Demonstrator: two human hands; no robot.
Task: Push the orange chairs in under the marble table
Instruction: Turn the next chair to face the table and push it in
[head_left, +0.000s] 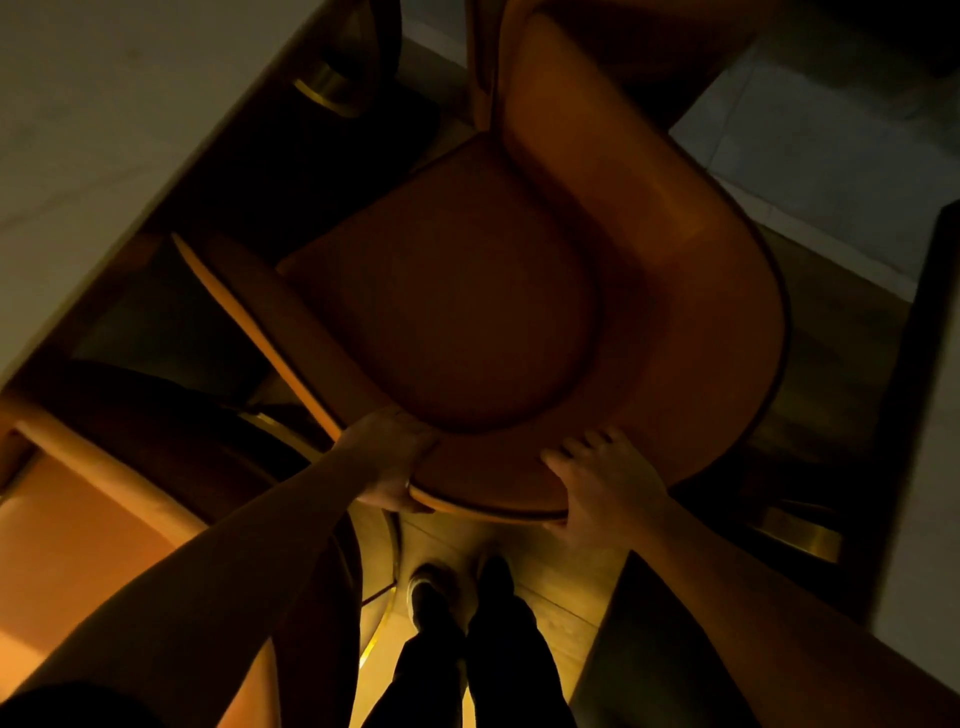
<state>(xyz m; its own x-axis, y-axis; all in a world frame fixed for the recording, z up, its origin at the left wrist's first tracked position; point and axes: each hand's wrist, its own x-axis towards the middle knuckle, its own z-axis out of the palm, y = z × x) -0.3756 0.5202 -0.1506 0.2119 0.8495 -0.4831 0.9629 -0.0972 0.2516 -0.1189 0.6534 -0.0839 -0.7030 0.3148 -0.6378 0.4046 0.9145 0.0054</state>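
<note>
Gripping the chair's (467, 322) curved backrest rim, the left hand (387, 462) and right hand (605, 480) are both closing around it. Its seat is pointing up-left toward the table (104, 130), front edge near the tabletop, most still out.

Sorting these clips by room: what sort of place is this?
Probably a dining area: orange chairs drawn up along a pale marble table, on a wood floor. Both hands hold one chair's back.
</note>
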